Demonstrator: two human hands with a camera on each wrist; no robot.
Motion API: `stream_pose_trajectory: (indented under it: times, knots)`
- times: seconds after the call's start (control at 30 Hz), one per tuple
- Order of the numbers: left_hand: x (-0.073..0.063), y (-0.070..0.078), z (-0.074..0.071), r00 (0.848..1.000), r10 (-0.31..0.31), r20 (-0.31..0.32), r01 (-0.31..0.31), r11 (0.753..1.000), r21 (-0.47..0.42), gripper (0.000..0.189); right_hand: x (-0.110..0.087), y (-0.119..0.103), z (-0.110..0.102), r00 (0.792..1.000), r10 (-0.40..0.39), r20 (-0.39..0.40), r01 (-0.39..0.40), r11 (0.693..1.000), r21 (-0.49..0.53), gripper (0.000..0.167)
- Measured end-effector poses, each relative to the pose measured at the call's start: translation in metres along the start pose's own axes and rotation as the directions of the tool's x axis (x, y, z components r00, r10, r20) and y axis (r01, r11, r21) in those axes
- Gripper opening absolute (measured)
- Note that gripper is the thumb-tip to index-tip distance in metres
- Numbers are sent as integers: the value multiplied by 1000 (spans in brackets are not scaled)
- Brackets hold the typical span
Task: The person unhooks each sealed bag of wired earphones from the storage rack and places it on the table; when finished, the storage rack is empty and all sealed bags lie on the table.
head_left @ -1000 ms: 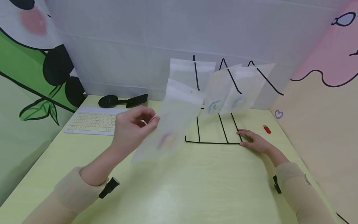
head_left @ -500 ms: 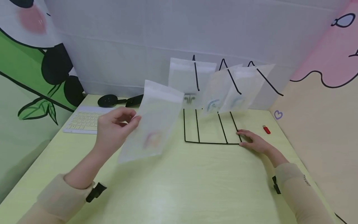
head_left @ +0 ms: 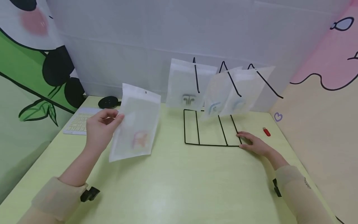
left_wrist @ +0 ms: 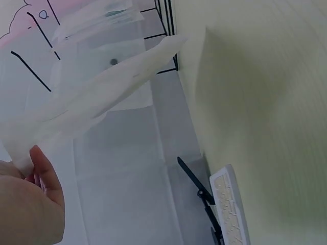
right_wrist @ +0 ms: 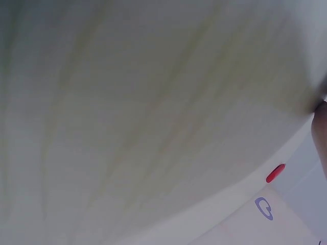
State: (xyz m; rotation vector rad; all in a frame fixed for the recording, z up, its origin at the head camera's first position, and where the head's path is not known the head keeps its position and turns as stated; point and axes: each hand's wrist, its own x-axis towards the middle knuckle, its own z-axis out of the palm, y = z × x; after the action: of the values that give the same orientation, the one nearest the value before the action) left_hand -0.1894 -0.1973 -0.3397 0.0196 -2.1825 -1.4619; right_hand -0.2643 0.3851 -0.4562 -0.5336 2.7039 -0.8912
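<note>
A white translucent bag [head_left: 137, 115] with a hang hole near its top is pinched at its left edge by my left hand [head_left: 99, 129]. A pinkish shape shows through its lower part. In the left wrist view the bag [left_wrist: 92, 97] appears nearly edge-on above my thumb. My right hand [head_left: 255, 144] rests at the right front corner of a black wire rack [head_left: 212, 145], thumb and fingers touching the wire. On the rack's prongs hang a left bag [head_left: 181, 82], a middle bag [head_left: 219, 85] and a right bag [head_left: 247, 90]. The right wrist view shows little of that hand.
A white keyboard [head_left: 76, 123] lies at the left, partly behind my left hand. Behind it is a black stand [head_left: 108, 102] with a round base. A red USB stick [head_left: 267, 132] lies right of the rack. A pale curtain [head_left: 139, 68] closes off the back.
My left hand has carried the bag leftward, away from the rack, and the bag now faces the head camera more squarely. The right hand stays on the rack.
</note>
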Motion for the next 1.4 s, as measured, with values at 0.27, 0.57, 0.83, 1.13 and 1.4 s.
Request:
stream_pose_trajectory:
  times: [0.27,0.57,0.83,1.13,1.4]
  knots:
    - [19,-35,11,999,-38,-1,38,994,101,27,-1,0,1,1000,-19,-9,18,1000,-11,60]
    - [39,-61,32,998,-33,46,23,978,206,29,-2,1,1,1000,-17,0,17,1000,-11,61]
    - [52,-75,53,993,-20,114,-11,964,265,32,-1,-2,-2,1000,-31,-7,31,999,-37,59]
    - [64,-88,69,948,6,319,-115,938,326,27,1,-6,0,1000,-20,-17,20,1000,-21,57]
    - [74,-95,75,795,-105,597,-172,906,388,69,-6,-23,-4,1000,-14,2,14,1000,-6,57]
